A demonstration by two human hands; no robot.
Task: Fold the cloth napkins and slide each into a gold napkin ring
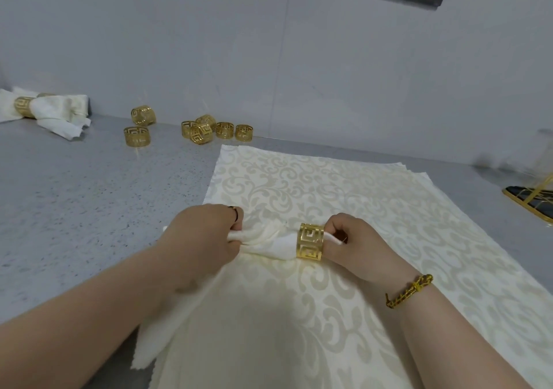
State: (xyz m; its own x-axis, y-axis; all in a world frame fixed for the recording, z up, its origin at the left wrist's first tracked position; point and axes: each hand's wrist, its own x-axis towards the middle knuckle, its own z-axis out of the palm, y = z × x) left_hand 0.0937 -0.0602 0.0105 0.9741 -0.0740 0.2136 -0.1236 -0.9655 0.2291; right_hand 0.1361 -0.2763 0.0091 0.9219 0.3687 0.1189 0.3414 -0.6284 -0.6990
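At the far left of the grey speckled counter (74, 197), against the wall, lies a finished napkin bundle (57, 113), cinched by a gold ring of its own. To its right stand the loose gold rings (137, 136): two set apart, then a tight cluster close to the wall.

Nearer the person, the left hand (203, 239) (a dark band on one finger) clenches the bunched part of the gathered napkin (263, 243), whose loose tail trails under that forearm and off toward the counter's near edge. The napkin narrows to the right and passes through the gold napkin ring (310, 242), which sits around it just beside the right hand (350, 245). That hand's curled fingers pinch the napkin's white tip where it pokes out of the ring's far side. A gold bracelet (410, 290) circles the right wrist.

All this rests on the stack of flat damask napkins (344, 179), spread over the counter. At the right edge sits a gold wire stand (532, 200), partly cut off.
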